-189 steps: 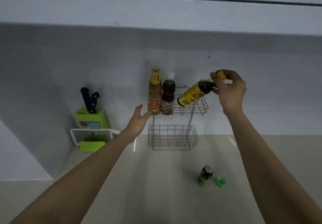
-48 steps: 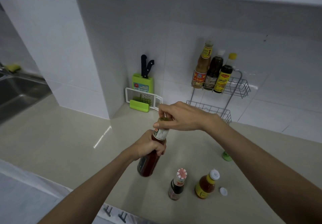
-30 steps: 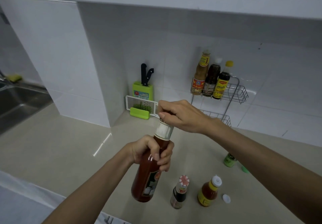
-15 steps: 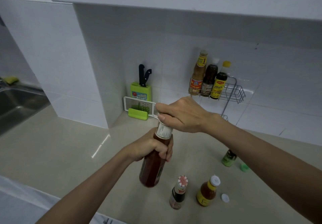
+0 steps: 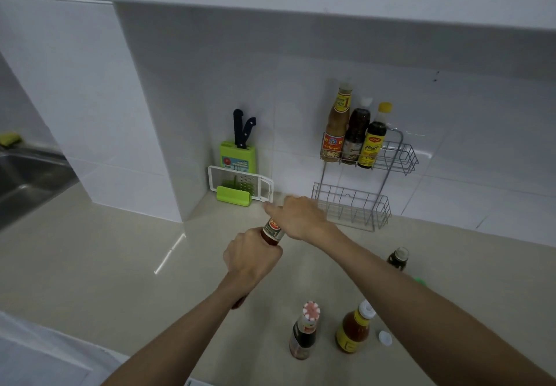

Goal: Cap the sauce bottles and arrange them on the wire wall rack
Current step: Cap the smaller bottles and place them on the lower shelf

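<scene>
Left hand (image 5: 249, 258) grips the red sauce bottle (image 5: 272, 230) (tilted); right hand (image 5: 296, 215) curls over its top.

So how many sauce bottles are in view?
7. Three shelved bottles on the rack's top shelf, one red bottle in both hands, three standing bottles on the counter; the arm may hide more.

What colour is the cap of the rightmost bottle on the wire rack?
Yellow; the cap shows best in the head view.
</scene>
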